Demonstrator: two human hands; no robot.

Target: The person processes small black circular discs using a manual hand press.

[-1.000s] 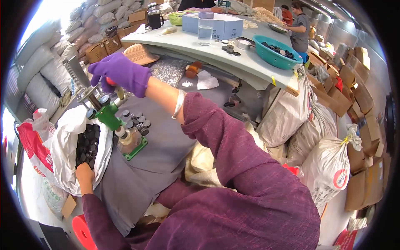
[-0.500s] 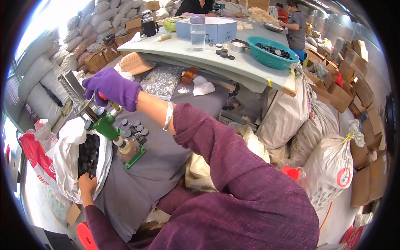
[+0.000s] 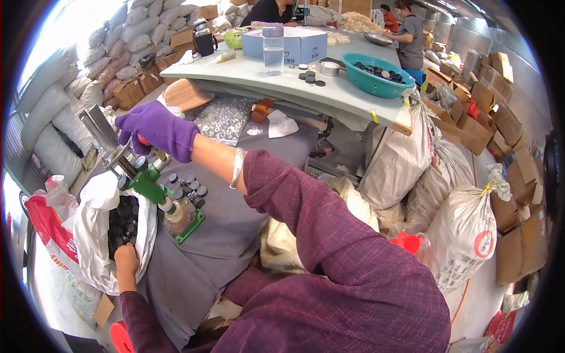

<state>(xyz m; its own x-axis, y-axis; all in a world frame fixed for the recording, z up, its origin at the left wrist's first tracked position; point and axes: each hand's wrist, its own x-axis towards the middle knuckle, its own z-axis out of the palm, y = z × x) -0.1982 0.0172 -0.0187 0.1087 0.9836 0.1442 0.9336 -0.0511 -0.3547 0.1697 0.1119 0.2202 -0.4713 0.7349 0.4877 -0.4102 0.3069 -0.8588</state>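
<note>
In a purple glove, my right hand (image 3: 159, 129) is wrapped round the lever handle (image 3: 143, 140) of a green hand press (image 3: 147, 185); a bit of red shows under the fingers. The press stands on grey cloth, its green base (image 3: 191, 226) at the near side. My bare left hand (image 3: 126, 259) reaches into an open white sack (image 3: 97, 235) of black round caps (image 3: 122, 220). Its fingertips are hidden among the caps. Several dark-topped small pieces (image 3: 191, 189) stand on the cloth just right of the press.
A clear bag of small rings (image 3: 223, 120) and a mallet (image 3: 262, 110) lie beyond the press. The pale table (image 3: 235, 73) behind bears a teal basin (image 3: 376, 88), a water bottle (image 3: 273, 53) and a blue box (image 3: 309, 47). Full sacks (image 3: 459, 235) stand at right. People work farther back.
My left hand has pushed slightly deeper into the caps. My right hand stays on the press handle. The whole view has shifted slightly.
</note>
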